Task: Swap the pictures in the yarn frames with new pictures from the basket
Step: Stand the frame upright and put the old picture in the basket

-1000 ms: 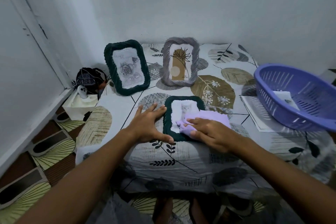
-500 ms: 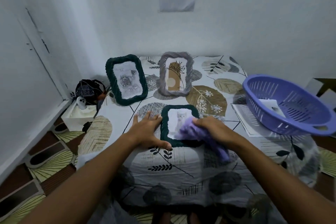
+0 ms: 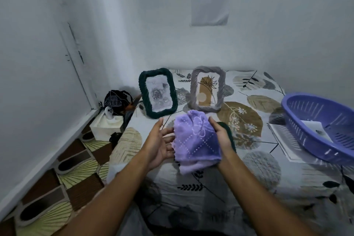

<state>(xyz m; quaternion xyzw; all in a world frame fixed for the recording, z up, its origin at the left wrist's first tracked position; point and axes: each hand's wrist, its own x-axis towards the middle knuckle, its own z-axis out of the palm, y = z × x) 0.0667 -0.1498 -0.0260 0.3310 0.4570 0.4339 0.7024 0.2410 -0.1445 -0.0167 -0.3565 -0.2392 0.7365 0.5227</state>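
My right hand (image 3: 222, 136) holds a purple cloth (image 3: 195, 140) up over the table, gripping its right side. My left hand (image 3: 161, 143) is open just left of the cloth, palm turned toward it. The cloth and right hand hide most of a dark green yarn frame (image 3: 229, 136) lying flat; only its right edge shows. Two frames stand at the back: a dark green one (image 3: 158, 93) with a rose picture and a grey one (image 3: 207, 88) with a plant picture. A purple basket (image 3: 306, 120) at the right holds a white picture (image 3: 316, 130).
The table has a leaf-patterned cover (image 3: 258, 178). Flat papers (image 3: 281, 142) lie under the basket's left side. Left of the table sit a white box (image 3: 106, 126) and a dark bag (image 3: 116, 101) on the floor. White walls close the back and left.
My right hand lifted the purple cloth off the flat frame and raised it. My left hand left the frame's edge and rose beside the cloth. The view tilted up.
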